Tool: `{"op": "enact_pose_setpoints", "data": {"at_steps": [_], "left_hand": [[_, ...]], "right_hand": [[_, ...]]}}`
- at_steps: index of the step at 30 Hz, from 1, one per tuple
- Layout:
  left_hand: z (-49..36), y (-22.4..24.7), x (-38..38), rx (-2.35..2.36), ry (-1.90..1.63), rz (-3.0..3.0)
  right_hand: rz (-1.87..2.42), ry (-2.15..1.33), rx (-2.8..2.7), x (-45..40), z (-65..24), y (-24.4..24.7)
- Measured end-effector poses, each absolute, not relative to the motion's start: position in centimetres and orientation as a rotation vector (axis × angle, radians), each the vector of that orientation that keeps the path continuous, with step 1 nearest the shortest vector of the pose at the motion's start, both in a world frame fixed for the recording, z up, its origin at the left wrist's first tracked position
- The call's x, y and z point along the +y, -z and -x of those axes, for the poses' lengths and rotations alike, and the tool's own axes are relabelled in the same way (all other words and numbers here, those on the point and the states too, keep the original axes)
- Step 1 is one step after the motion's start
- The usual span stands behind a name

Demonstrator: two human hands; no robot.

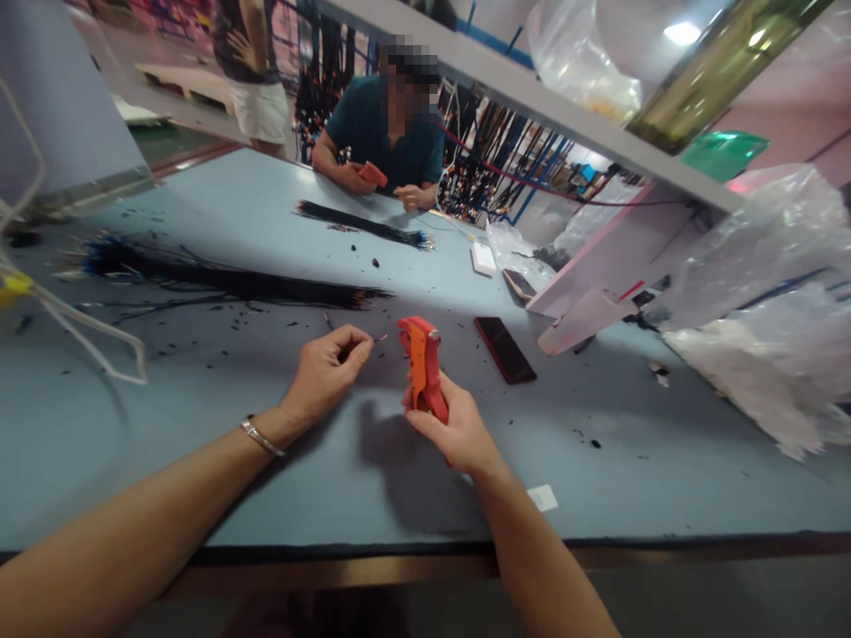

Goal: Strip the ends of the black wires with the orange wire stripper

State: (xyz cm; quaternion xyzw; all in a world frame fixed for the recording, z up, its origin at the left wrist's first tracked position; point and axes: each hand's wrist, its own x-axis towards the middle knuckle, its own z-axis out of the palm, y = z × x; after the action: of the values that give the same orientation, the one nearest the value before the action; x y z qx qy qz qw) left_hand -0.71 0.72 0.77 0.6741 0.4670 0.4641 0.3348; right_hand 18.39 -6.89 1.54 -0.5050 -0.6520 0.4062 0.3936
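My left hand [331, 370] is closed in a pinch on a thin black wire, whose short bare tip [381, 338] sticks out to the right of the fingertips. To its right, my right hand [453, 421] grips a red and orange hand tool [422, 359] by its handles, with the tool's head pointing up and away. A small gap separates the wire tip from the tool. Beyond my left hand lies a long bundle of black wires [239, 282], its near ends copper-coloured and its far-left ends blue and silvery.
A dark phone [505, 350] lies right of the tool. Across the table [319, 505] sits a person [386, 133] holding a red tool, beside a second wire bundle [363, 223]. Clear plastic bags [764, 292] fill the right side. White cord [93, 337] loops at left.
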Motion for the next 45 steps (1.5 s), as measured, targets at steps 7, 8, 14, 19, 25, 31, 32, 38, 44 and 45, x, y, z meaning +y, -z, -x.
{"op": "enact_pose_setpoints", "data": {"at_steps": [7,8,14,19,25,31,32,38,44,45], "left_hand": [[0.4,-1.0,0.3,1.026,-1.210,-1.434],[0.3,-1.0,0.2,1.000,-1.209,-1.368],[0.1,-1.1,0.2,0.934,-1.212,-1.174],[0.2,-0.6,0.3,0.887,-1.200,-1.144],[0.2,-0.6,0.3,0.884,-1.210,-1.145],[0.2,-0.8,0.2,0.950,-1.195,-1.212],[0.2,-0.9,0.2,0.951,-1.185,-1.228],[0.2,-1.3,0.0,0.903,-1.160,-1.249],[0.2,-0.8,0.2,0.913,-1.138,-1.296],[0.2,-0.8,0.2,0.914,-1.126,-1.303]], "right_hand": [[1.360,0.070,-2.051,-6.9,-18.0,-0.6],[1.354,0.120,-2.076,-6.8,-17.9,-0.5],[1.339,0.221,-2.147,-6.7,-17.7,-0.5],[1.360,0.203,-2.167,-6.7,-17.8,-0.3],[1.364,0.193,-2.163,-6.7,-17.8,-0.3],[1.404,0.156,-2.150,-6.7,-17.8,-0.2],[1.409,0.158,-2.147,-6.7,-17.8,-0.2],[1.413,0.176,-2.149,-6.6,-17.9,-0.1],[1.430,0.170,-2.145,-6.5,-18.0,0.0],[1.433,0.167,-2.139,-6.5,-18.0,0.0]]}}
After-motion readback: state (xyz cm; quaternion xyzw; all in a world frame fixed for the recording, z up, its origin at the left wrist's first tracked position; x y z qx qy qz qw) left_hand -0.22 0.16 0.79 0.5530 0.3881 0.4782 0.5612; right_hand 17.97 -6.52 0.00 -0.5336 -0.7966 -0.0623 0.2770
